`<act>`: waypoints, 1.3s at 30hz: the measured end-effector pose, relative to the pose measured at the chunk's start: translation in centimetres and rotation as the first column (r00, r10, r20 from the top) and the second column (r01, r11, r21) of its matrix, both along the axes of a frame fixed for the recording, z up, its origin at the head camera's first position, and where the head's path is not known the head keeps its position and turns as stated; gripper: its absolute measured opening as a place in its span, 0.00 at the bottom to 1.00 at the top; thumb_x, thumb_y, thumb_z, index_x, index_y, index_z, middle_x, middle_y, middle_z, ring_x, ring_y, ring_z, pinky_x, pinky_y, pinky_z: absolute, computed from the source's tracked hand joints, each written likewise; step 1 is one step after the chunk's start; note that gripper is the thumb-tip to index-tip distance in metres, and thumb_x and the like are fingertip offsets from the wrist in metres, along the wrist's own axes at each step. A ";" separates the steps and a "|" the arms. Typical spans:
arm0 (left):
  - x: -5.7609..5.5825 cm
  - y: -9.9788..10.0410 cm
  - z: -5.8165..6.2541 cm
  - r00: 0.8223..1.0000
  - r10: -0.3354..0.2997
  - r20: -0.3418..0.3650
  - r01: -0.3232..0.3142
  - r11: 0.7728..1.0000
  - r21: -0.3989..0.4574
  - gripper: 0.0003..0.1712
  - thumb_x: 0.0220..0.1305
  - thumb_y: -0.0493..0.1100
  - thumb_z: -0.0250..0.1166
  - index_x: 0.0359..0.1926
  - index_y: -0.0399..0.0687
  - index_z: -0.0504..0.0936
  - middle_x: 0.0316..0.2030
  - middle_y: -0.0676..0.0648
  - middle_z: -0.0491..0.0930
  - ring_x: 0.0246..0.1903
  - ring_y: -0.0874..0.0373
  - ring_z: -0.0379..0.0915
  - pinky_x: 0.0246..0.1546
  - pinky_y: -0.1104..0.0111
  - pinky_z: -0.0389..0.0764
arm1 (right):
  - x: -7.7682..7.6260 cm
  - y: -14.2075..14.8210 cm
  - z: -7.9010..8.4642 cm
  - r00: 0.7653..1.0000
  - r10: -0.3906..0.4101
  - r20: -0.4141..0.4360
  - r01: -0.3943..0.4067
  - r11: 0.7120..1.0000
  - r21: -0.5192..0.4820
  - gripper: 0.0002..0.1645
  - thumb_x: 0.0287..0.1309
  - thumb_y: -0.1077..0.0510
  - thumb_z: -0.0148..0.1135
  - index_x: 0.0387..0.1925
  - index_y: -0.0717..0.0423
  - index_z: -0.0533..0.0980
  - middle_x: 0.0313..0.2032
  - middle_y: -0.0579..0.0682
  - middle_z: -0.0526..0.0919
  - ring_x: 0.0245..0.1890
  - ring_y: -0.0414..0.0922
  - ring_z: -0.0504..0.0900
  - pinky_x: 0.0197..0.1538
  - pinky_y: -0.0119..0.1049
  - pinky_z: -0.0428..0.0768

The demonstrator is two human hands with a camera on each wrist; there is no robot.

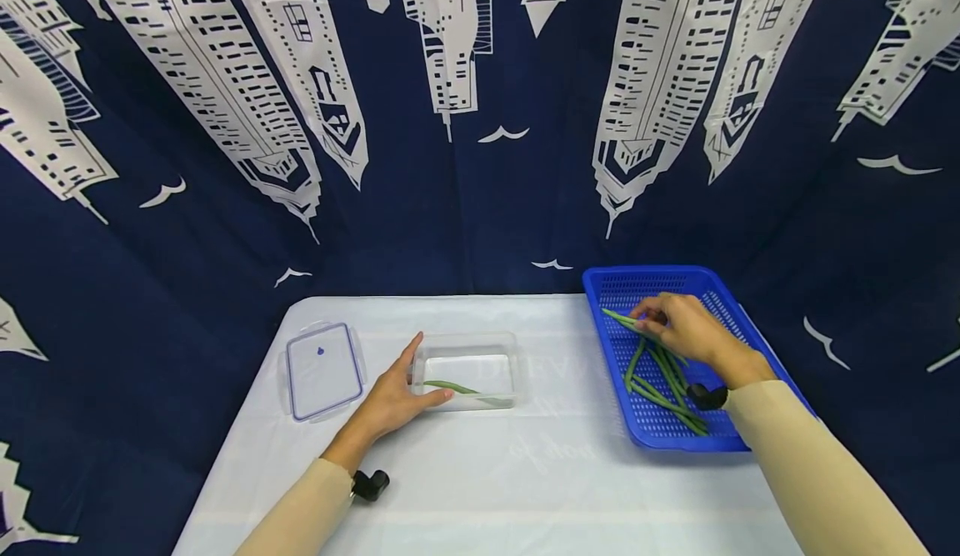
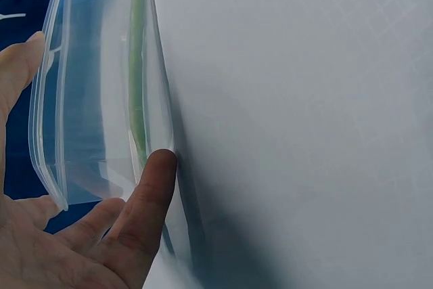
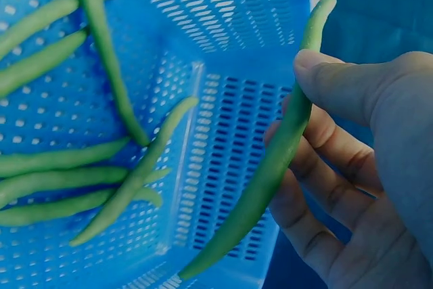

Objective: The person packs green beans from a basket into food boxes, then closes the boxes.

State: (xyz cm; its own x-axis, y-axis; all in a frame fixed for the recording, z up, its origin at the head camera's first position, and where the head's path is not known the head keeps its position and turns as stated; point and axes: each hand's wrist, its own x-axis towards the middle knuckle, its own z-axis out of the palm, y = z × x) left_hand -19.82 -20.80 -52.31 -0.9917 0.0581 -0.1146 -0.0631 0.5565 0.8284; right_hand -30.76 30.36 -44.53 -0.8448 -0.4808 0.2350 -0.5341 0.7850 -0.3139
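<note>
A green bean (image 3: 270, 160) is pinched between the thumb and fingers of my right hand (image 1: 681, 324), over the blue plastic basket (image 1: 645, 272). Several more green beans (image 1: 667, 373) lie crossed on the basket's perforated floor. My left hand (image 1: 393, 396) spans the left end of a clear plastic food container (image 1: 501, 348), thumb along the near wall and fingers at the end and far side. Inside that container a green bean (image 1: 450, 386) lies along the near wall; the left wrist view shows this bean (image 2: 137, 65) through the clear side.
A clear lid (image 1: 324, 373) with a blue seal lies flat left of the container. White cloth (image 1: 480, 489) covers the table. Behind it hangs a dark blue curtain (image 1: 465, 206) printed with white buildings. Small black cameras (image 1: 371, 485) sit at both wrists.
</note>
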 end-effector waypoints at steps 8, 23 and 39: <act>0.1 0.0 0.0 1.000 0.004 -0.008 -0.004 1.000 -0.017 0.74 0.64 0.62 0.89 0.98 0.63 0.50 0.88 0.30 0.67 0.80 0.29 0.78 0.79 0.34 0.79 | 0.5 -2.1 1.0 0.999 0.010 0.038 -0.010 1.000 -0.010 0.07 0.77 0.60 0.78 0.52 0.52 0.94 0.34 0.42 0.88 0.36 0.40 0.81 0.41 0.37 0.81; 0.2 0.2 0.1 1.000 0.001 0.002 -0.001 1.000 -0.011 0.74 0.65 0.62 0.89 0.98 0.62 0.50 0.89 0.30 0.66 0.81 0.28 0.76 0.80 0.34 0.78 | 1.0 -4.8 2.4 0.998 0.025 0.058 -0.024 1.000 -0.018 0.10 0.80 0.59 0.76 0.56 0.51 0.94 0.35 0.43 0.88 0.37 0.42 0.80 0.41 0.37 0.80; 0.4 0.1 0.1 1.000 0.001 -0.005 -0.001 1.000 -0.009 0.74 0.64 0.61 0.89 0.98 0.63 0.50 0.89 0.30 0.65 0.80 0.28 0.77 0.78 0.34 0.80 | 1.0 -8.7 2.6 0.993 0.110 0.042 -0.109 0.994 -0.029 0.12 0.77 0.61 0.78 0.57 0.52 0.94 0.36 0.43 0.92 0.38 0.39 0.86 0.45 0.41 0.87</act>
